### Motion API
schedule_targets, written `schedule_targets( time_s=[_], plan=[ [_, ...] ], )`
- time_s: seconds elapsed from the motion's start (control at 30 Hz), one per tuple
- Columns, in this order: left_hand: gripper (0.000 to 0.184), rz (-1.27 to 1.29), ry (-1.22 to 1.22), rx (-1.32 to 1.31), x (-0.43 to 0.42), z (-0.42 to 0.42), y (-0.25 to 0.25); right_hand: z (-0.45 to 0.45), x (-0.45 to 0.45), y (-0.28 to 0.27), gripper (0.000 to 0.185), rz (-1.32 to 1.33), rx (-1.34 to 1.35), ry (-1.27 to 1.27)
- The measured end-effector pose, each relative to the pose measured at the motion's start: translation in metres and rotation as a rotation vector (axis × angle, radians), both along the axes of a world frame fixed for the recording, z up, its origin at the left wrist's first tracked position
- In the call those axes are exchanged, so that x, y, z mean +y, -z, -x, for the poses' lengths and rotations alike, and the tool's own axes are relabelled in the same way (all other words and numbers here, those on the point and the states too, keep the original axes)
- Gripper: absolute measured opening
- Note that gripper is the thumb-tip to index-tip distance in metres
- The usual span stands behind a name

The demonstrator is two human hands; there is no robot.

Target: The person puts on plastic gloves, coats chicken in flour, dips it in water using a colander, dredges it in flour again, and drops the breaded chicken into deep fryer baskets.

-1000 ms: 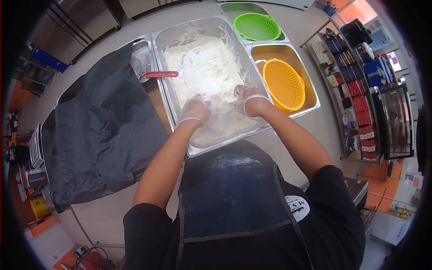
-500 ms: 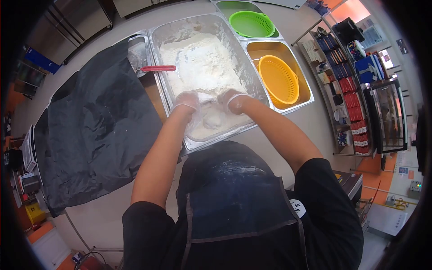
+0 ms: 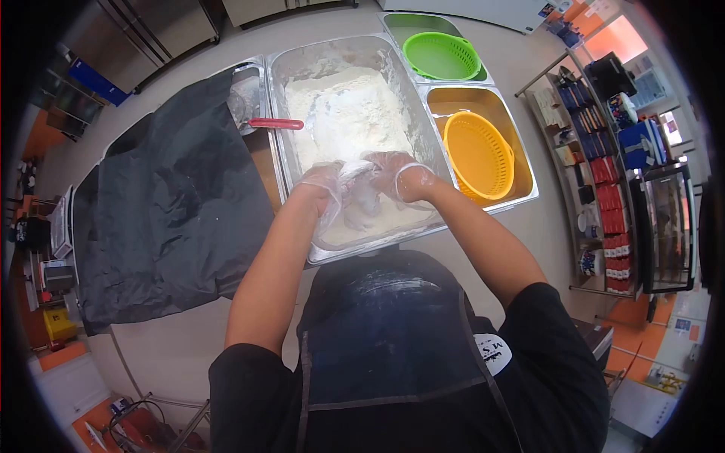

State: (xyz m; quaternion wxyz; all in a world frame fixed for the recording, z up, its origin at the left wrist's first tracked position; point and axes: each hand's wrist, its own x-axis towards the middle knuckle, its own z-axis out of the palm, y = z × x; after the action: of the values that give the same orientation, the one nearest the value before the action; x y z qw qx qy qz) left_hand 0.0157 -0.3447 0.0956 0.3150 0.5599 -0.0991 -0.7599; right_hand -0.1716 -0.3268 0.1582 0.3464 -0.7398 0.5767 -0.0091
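Observation:
Both hands wear clear plastic gloves and work inside a deep metal pan (image 3: 428,124) of white flour (image 3: 347,106). My left hand (image 3: 325,183) and my right hand (image 3: 402,175) close from either side on a flour-coated piece (image 3: 356,167); its kind cannot be made out under the coating. Just nearer to me, another pale floured lump (image 3: 367,205) lies in the flour, partly blurred. A red handle (image 3: 276,124) rests across the pan's left rim, its other end over the smaller metal container beside it.
Right of the flour stand a yellow basket (image 3: 477,157) in a metal pan and a green basket (image 3: 442,56) in another. Black sheeting (image 3: 174,204) covers the left side. Farther right is a metal shelf rack (image 3: 585,151) with packages.
The view has shifted, so the pans sit slightly lower and farther right. My hands have drawn closer together around the floured piece, fingers curling over it.

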Motion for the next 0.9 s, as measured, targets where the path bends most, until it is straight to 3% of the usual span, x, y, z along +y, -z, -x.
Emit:
schedule_targets(
  time_s=[0.03,0.13,0.33,0.43,0.53,0.63,0.7,0.73,0.8,0.9],
  plan=[
    [0.016,0.003,-0.008,-0.012,-0.002,0.0,0.004,0.0,-0.007,-0.006,0.051,-0.065,-0.017,-0.043],
    [0.026,-0.03,0.041,-0.019,-0.011,-0.005,0.021,0.001,-0.021,0.014,0.041,0.191,0.581,-0.591],
    [0.03,0.025,-0.109,-0.118,0.002,0.002,0.018,0.026,-0.036,0.038,0.018,0.425,0.342,-0.511],
    [0.033,0.054,0.007,-0.485,0.004,0.0,0.044,0.03,-0.046,0.038,0.023,0.398,0.528,-0.565],
    [0.035,0.787,1.256,-1.528,0.017,-0.006,0.043,0.037,-0.051,0.01,0.033,0.279,0.306,-0.518],
    [0.037,0.718,1.208,-1.307,0.029,0.024,0.002,0.062,-0.074,-0.031,0.036,0.391,0.168,-0.534],
    [0.041,0.668,1.059,-1.142,0.034,0.048,-0.009,0.073,-0.09,-0.085,0.04,0.152,0.079,-0.096],
    [0.045,0.639,0.981,-1.06,0.035,0.059,-0.011,0.084,-0.114,-0.078,0.041,0.153,0.029,0.129],
    [0.054,0.769,1.135,-1.15,0.033,0.079,-0.012,0.13,-0.156,-0.074,0.04,0.755,0.316,-0.345],
    [0.067,0.87,1.336,-1.162,0.022,0.11,-0.006,0.163,-0.21,-0.074,0.046,0.616,0.014,0.133]
  ],
)
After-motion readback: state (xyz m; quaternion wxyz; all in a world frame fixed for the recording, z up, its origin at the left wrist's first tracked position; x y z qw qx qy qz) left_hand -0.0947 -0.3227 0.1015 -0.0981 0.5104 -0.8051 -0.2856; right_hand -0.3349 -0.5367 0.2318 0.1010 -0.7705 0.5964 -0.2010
